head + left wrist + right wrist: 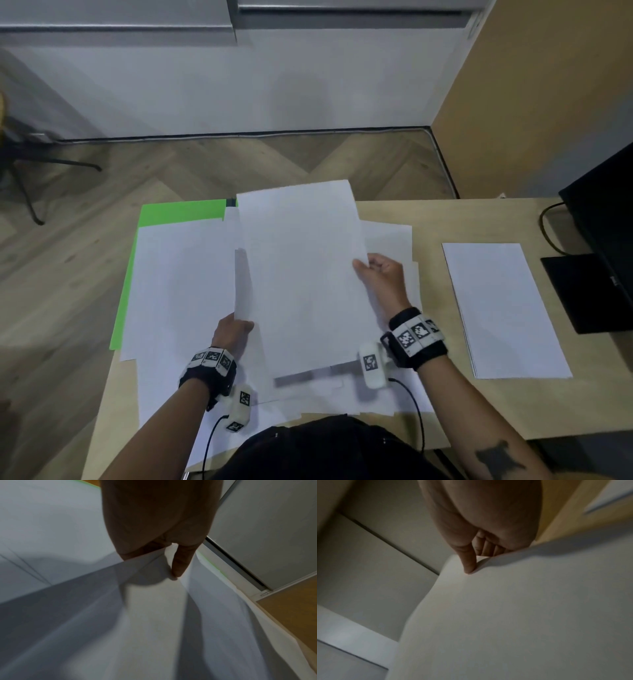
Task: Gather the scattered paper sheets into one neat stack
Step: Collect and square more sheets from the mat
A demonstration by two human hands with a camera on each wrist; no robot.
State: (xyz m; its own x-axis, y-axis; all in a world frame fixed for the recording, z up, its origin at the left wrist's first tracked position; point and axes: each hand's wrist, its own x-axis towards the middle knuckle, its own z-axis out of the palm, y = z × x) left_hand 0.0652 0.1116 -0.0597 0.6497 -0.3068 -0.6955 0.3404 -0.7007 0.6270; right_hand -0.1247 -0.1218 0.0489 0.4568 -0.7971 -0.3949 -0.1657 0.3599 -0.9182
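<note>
- The wooden desk (479, 219) is covered, beneath and around both hands, by scattered white paper sheets (181, 281) overlapping at slightly different angles; a green sheet (178, 210) is seen under them, beyond and outboard of the left hand.
- A neat stack of white sheets (503, 308) is laid flat well outboard of the right hand, its long axis running away from the person, apart from the scattered sheets.
- A held bundle of white sheets (301, 274) is raised between the two hands above the scattered sheets, its long axis pointing away from the person with the far end tipped slightly toward the left; its near edge is blurred.
- The bundle's near left edge is pinched by the left hand (233, 334); in the left wrist view the thumb (180, 563) is pressed on top of the paper while the other fingers are hidden under it.
- The bundle's right edge, farther along, is gripped by the right hand (385, 277); in the right wrist view the thumb (468, 562) is laid on the top face and the curled fingers (488, 549) are tucked behind the edge.
</note>
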